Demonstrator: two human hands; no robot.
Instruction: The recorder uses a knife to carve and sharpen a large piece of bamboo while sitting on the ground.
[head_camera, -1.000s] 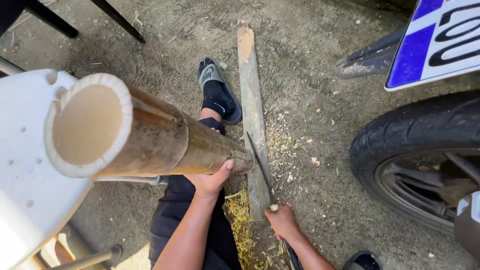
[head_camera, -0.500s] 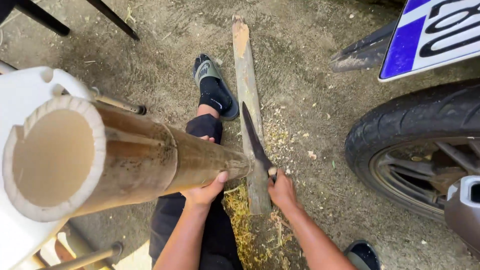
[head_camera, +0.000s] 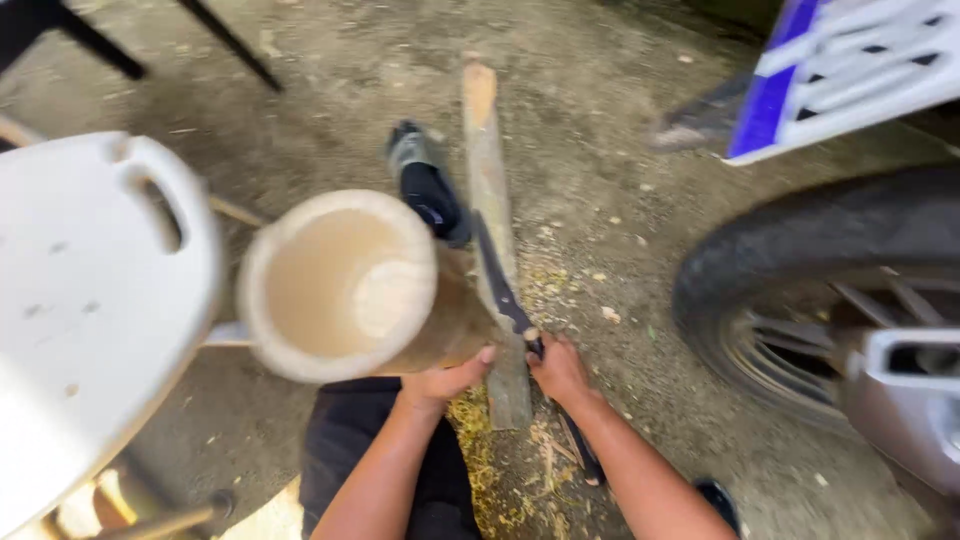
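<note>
Left hand (head_camera: 445, 380): fingers wrapped against the underside of a thick hollow bamboo pole (head_camera: 345, 285), holding it tilted with its open end towards the camera.
Right hand (head_camera: 560, 368): fingers closed round the handle of a dark long-bladed knife (head_camera: 497, 275); the blade runs up alongside the bamboo, and whether its edge bites the wall is hard to say through the blur.
Bamboo's place: between the person's knees, its lower end near a weathered wooden plank (head_camera: 492, 220) lying on the dirt ground (head_camera: 330, 90).
Around: a white plastic chair (head_camera: 85, 300) just left of the pole; a motorcycle tyre (head_camera: 800, 290) close on the right; a dark sandalled foot (head_camera: 425, 185) beside the plank; yellowish shavings (head_camera: 480, 470) below the hands.
Signs: a blue and white plate (head_camera: 830, 70), upper right, above the tyre.
</note>
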